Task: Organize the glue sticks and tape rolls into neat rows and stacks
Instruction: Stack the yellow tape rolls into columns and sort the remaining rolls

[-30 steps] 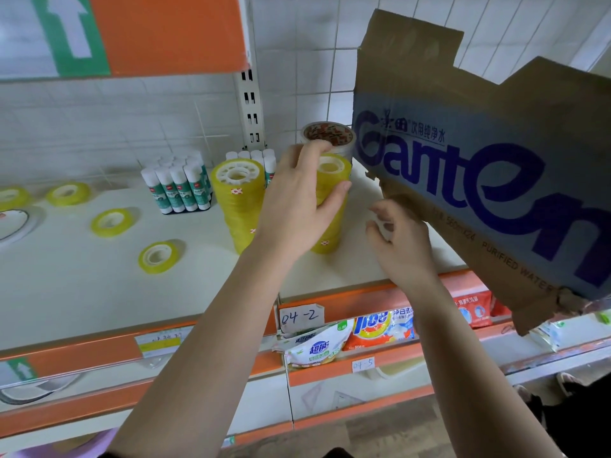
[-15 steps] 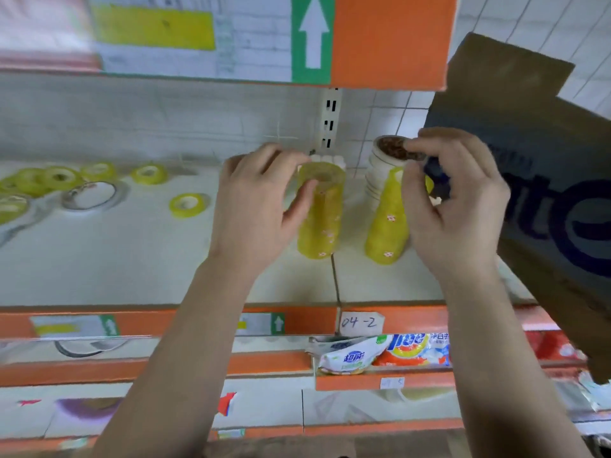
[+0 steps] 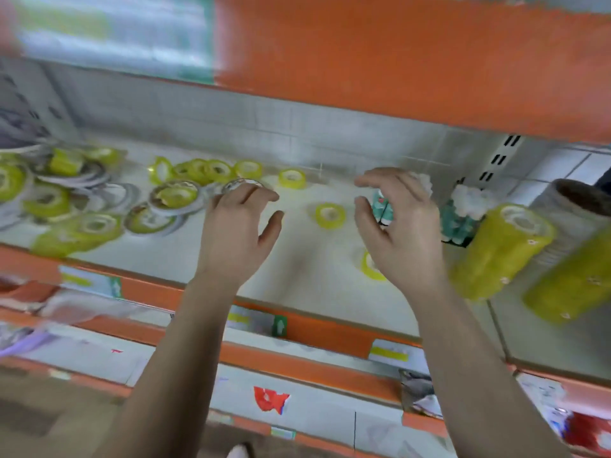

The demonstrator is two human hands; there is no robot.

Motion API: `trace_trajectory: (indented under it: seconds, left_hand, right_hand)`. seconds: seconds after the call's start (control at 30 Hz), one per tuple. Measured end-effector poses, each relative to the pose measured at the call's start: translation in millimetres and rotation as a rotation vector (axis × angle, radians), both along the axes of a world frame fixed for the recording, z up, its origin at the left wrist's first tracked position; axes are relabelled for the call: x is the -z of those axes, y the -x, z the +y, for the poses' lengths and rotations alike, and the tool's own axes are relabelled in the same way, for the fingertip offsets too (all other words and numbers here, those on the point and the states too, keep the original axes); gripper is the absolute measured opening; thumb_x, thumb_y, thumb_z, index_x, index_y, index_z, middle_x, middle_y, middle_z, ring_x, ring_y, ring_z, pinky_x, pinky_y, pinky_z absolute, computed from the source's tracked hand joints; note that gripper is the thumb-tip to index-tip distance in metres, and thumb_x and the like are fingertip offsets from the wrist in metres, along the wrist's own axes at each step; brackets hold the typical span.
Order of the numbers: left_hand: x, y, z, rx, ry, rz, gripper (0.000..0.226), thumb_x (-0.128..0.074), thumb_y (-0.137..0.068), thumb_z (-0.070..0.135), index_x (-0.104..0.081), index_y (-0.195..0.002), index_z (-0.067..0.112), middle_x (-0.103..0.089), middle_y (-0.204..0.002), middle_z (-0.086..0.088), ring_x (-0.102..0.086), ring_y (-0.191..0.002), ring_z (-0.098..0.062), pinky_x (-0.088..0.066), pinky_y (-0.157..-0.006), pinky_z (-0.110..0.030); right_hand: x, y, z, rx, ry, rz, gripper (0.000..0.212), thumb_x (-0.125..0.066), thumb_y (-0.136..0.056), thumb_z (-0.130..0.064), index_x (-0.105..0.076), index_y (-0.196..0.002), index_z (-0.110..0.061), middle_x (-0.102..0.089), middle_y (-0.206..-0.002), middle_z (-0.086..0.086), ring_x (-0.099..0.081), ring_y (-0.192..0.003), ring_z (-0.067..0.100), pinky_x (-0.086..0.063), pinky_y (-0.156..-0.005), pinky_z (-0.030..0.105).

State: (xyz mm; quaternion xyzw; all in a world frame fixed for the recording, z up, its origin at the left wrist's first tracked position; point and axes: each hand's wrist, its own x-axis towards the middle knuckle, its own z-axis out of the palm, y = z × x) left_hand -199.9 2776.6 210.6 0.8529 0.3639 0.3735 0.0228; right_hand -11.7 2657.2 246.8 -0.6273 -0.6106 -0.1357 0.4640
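Note:
Both hands hover over the white shelf [image 3: 297, 272], holding nothing. My left hand [image 3: 236, 234] has loosely curled fingers near a clear-and-white tape roll [image 3: 239, 186]. My right hand [image 3: 401, 226] is spread and curved, partly covering a yellow tape roll [image 3: 370, 267]. Another yellow roll [image 3: 330, 215] lies between the hands and one [image 3: 291, 178] sits further back. Two tall stacks of yellow tape [image 3: 502, 249] [image 3: 572, 282] stand at the right. Glue sticks [image 3: 461, 216] with white caps stand behind my right hand. A loose heap of yellow and white rolls [image 3: 99, 193] covers the left of the shelf.
An orange-fronted upper shelf [image 3: 396, 54] hangs low overhead. The shelf's orange front rail [image 3: 317, 328] carries price labels. A stack of pale rolls with a brown core [image 3: 575, 206] stands at the far right. Lower shelves hold packaged goods. The picture is motion-blurred.
Both hands let go of the two yellow stacks and moved left over the loose rolls. The view swung left, so the stacks now sit at the right and the cardboard box is out of view.

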Motion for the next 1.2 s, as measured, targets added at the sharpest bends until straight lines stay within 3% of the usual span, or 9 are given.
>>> trace_trajectory:
  seconds: [0.13, 0.53, 0.67, 0.8, 1.0, 1.2]
  left_hand:
    - [7, 47, 40, -0.055, 0.018, 0.005, 0.029, -0.053, -0.086, 0.030, -0.067, -0.104, 0.013, -0.068, -0.103, -0.005, -0.065, -0.087, -0.034, -0.050, -0.081, -0.044]
    - [22, 149, 142, -0.164, 0.027, 0.013, 0.025, -0.058, -0.087, 0.028, -0.068, -0.104, 0.012, -0.067, -0.101, -0.007, -0.064, -0.082, -0.035, -0.049, -0.080, -0.046]
    - [23, 160, 157, -0.147, 0.040, 0.005, 0.025, -0.059, -0.086, 0.026, -0.069, -0.103, 0.010, -0.066, -0.101, -0.009, -0.064, -0.083, -0.036, -0.051, -0.081, -0.052]
    - [22, 166, 166, -0.105, 0.054, 0.032, 0.030, -0.056, -0.086, 0.030, -0.068, -0.105, 0.010, -0.066, -0.103, -0.008, -0.064, -0.089, -0.036, -0.050, -0.083, -0.053]
    - [12, 153, 178, -0.006, 0.005, 0.053, 0.027, -0.054, -0.089, 0.029, -0.069, -0.105, 0.014, -0.065, -0.105, -0.003, -0.063, -0.094, -0.029, -0.039, -0.083, -0.040]
    - [6, 121, 197, 0.102, -0.073, 0.123, 0.019, -0.060, -0.088, 0.024, -0.070, -0.100, 0.013, -0.066, -0.099, -0.004, -0.063, -0.089, -0.029, -0.038, -0.080, -0.037]
  right_hand:
    - [9, 33, 46, -0.020, 0.045, 0.015, 0.021, -0.058, -0.088, -0.012, -0.067, -0.106, -0.006, -0.066, -0.107, 0.008, -0.060, -0.104, 0.027, -0.047, -0.090, 0.034]
    - [39, 111, 187, -0.066, 0.290, 0.035, 0.027, -0.057, -0.085, -0.023, -0.071, -0.101, -0.008, -0.068, -0.102, 0.009, -0.062, -0.096, 0.028, -0.047, -0.086, 0.032]
    - [53, 110, 229, -0.010, 0.415, -0.006, 0.024, -0.059, -0.089, -0.023, -0.072, -0.102, -0.008, -0.067, -0.102, 0.014, -0.062, -0.096, 0.032, -0.047, -0.085, 0.039]
    - [65, 114, 255, 0.026, 0.548, -0.089, 0.024, -0.056, -0.095, -0.026, -0.069, -0.110, -0.012, -0.063, -0.114, 0.012, -0.055, -0.109, 0.032, -0.046, -0.091, 0.038]
    - [69, 120, 268, 0.105, 0.559, -0.114, 0.024, -0.055, -0.097, -0.030, -0.069, -0.110, -0.016, -0.059, -0.117, 0.009, -0.046, -0.113, 0.034, -0.038, -0.097, 0.042]
    - [76, 117, 269, 0.145, 0.562, -0.106, 0.028, -0.058, -0.095, -0.026, -0.067, -0.115, -0.007, -0.055, -0.123, 0.012, -0.044, -0.118, 0.033, -0.035, -0.102, 0.040]
